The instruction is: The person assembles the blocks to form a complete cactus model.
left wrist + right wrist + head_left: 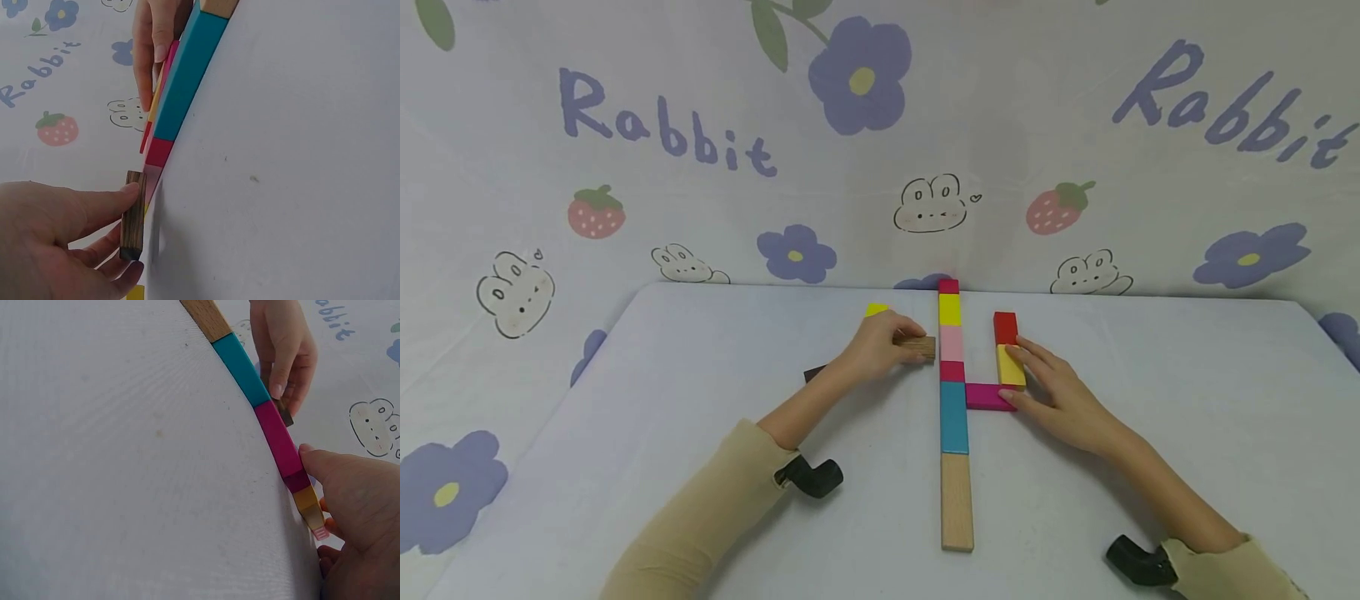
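Note:
My left hand (874, 346) pinches a dark brown wooden block (132, 219) between thumb and fingers, just left of a straight column of blocks. From near to far the column runs plain wood block (957, 504), blue block (954, 417), crimson block (952, 371), pink block (951, 342), yellow block (950, 309) and another crimson block (949, 286). A magenta block (983, 397) juts right from the blue one. Beyond its right end lie an orange-yellow block (1011, 367) and a red block (1005, 327) in line. My right hand (1063, 404) touches the magenta and orange-yellow blocks, thumb and fingers extended.
Behind my left hand a yellow block (877, 309) shows in part. A dark block (812, 373) peeks out beside the left wrist. A patterned cloth (700, 208) hangs beyond the far edge of the white table (850, 517).

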Demonstrator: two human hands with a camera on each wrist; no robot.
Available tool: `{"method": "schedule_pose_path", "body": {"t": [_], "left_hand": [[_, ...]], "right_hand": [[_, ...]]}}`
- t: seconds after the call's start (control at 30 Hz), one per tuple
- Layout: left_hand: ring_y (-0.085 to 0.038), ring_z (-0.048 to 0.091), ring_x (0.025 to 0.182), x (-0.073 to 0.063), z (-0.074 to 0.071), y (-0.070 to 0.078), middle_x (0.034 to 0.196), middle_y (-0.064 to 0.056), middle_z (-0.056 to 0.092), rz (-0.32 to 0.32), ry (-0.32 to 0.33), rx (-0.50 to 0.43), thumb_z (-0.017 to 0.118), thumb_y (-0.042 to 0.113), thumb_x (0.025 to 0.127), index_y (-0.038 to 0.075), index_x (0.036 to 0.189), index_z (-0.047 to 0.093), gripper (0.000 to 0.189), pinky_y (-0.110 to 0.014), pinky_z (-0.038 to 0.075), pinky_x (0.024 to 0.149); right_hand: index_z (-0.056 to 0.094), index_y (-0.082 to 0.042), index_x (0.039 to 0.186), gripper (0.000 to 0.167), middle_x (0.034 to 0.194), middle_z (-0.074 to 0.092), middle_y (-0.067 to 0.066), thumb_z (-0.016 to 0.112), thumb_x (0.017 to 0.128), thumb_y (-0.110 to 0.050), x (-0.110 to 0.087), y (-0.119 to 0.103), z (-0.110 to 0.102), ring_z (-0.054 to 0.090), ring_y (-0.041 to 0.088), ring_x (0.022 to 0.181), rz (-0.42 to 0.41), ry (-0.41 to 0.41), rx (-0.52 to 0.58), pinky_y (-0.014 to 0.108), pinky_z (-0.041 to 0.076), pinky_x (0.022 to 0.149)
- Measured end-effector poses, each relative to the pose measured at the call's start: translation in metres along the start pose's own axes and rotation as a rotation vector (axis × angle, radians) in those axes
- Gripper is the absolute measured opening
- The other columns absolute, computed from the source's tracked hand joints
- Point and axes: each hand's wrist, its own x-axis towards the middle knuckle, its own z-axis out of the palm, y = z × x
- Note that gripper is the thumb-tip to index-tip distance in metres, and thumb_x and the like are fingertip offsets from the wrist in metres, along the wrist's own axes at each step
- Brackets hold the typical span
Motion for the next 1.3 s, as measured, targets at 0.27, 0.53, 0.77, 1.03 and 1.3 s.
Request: {"method": "schedule_pose_path", "body": {"t": [0.27,0.53,0.77,1.03,1.3], "left_hand": [[-0.031,0.06,0.116,0.006,0.003,-0.004,0.123,-0.017,0.07,-0.007,-0.016,-0.007,0.075,0.007,0.098,-0.002,0.128,0.072,0.032,-0.038,0.054,0.105],[-0.03,0.058,0.119,0.007,0.008,-0.005,0.127,-0.017,0.069,0.0,-0.026,-0.022,0.075,0.008,0.097,-0.002,0.129,0.072,0.034,-0.038,0.054,0.105],[-0.03,0.058,0.12,0.007,0.01,-0.005,0.127,-0.017,0.07,0.0,-0.031,-0.007,0.076,0.008,0.097,-0.002,0.129,0.072,0.033,-0.039,0.053,0.105],[-0.03,0.058,0.119,0.005,0.011,-0.004,0.127,-0.016,0.07,-0.013,-0.027,-0.01,0.076,0.008,0.097,-0.001,0.129,0.072,0.033,-0.038,0.054,0.105],[-0.029,0.058,0.118,0.005,0.01,-0.004,0.127,-0.015,0.069,-0.03,-0.029,-0.022,0.077,0.009,0.097,0.0,0.13,0.072,0.034,-0.036,0.055,0.103]], "right_hand": [[0.038,-0.003,0.161,0.077,0.167,0.029,0.028,0.073,0.097,-0.027,0.0,-0.001,0.0,0.026,0.054,0.152,0.01,-0.004,-0.01,0.074,0.045,0.106],[0.038,-0.004,0.161,0.077,0.168,0.029,0.028,0.073,0.097,-0.027,0.0,0.001,0.0,0.026,0.054,0.152,0.007,-0.006,-0.007,0.074,0.045,0.106],[0.038,-0.003,0.161,0.077,0.167,0.029,0.028,0.073,0.097,-0.027,0.0,0.001,0.0,0.026,0.054,0.152,0.002,-0.003,-0.013,0.074,0.045,0.106],[0.039,-0.003,0.161,0.076,0.167,0.03,0.028,0.073,0.097,-0.027,0.001,0.002,0.0,0.027,0.053,0.152,-0.008,0.002,-0.014,0.074,0.044,0.107],[0.039,-0.004,0.161,0.076,0.168,0.029,0.027,0.073,0.097,-0.027,0.002,0.002,0.0,0.026,0.053,0.152,0.003,-0.003,-0.013,0.074,0.044,0.107]]}}
